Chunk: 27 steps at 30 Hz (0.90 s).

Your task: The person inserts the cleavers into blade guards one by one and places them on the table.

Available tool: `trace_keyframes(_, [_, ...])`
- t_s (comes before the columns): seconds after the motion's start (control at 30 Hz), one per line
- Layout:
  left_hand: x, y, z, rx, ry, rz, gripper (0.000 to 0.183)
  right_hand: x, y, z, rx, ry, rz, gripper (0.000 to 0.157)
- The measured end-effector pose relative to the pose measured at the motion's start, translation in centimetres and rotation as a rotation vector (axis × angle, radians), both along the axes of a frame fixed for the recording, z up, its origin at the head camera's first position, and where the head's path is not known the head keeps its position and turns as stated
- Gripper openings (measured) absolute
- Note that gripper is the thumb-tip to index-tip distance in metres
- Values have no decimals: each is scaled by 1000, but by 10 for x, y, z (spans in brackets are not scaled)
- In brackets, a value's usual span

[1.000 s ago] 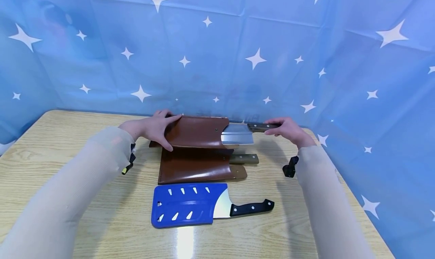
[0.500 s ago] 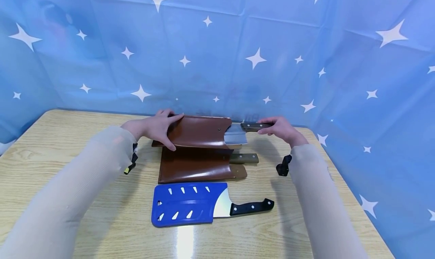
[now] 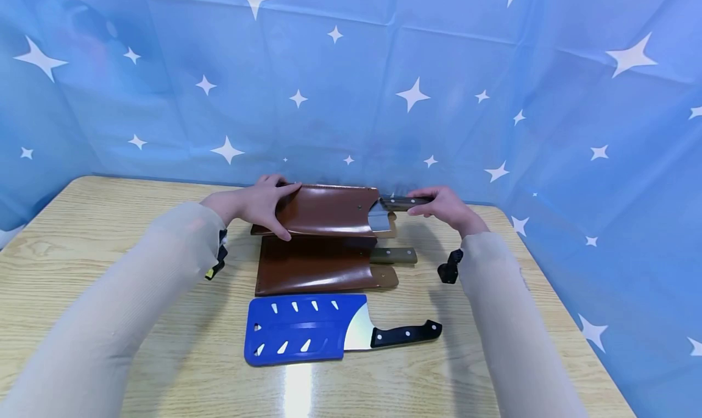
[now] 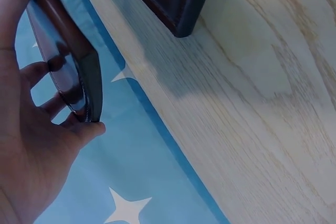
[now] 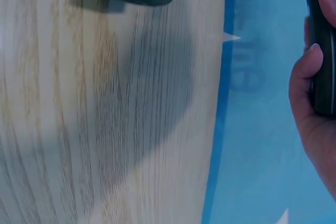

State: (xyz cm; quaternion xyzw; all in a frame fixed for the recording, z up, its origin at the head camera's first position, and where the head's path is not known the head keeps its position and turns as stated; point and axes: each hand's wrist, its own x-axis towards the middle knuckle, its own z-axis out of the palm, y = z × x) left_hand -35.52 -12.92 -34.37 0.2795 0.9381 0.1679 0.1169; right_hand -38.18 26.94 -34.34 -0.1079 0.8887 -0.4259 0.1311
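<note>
My left hand point(image 3: 262, 206) grips the closed end of a brown leather sheath point(image 3: 331, 209), thumb along its near edge and fingers round the far edge. In the left wrist view the sheath point(image 4: 68, 51) is held up off the table. A cleaver point(image 3: 378, 218) sits mostly inside this sheath, with only a short strip of blade showing at the mouth. My right hand point(image 3: 443, 207) holds the cleaver's dark handle point(image 3: 399, 203); in the right wrist view fingers and thumb wrap that handle point(image 5: 323, 66). The rest of the blade is hidden in the leather.
Just nearer lies a second brown sheath point(image 3: 312, 272) holding a knife with an olive-brown handle point(image 3: 393, 256). In front of it is a cleaver with a black handle point(image 3: 407, 334) in a blue blade cover point(image 3: 298, 329). A blue star-patterned cloth point(image 3: 351, 101) hangs behind the wooden table point(image 3: 384, 387).
My right hand has moved left, pushing the cleaver deeper into the sheath, so less blade shows. My left hand and the sheath have shifted slightly right.
</note>
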Motion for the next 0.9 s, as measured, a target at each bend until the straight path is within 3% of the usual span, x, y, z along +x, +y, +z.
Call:
trace_keyframes(0.3, [0,1,1,-10,2,-3,113,-1,-11,0,19,-36,-34,49])
trace_keyframes(0.9, [-2,11,5,-19,9,29,113,-3,-34,7,2,-39,-23,47])
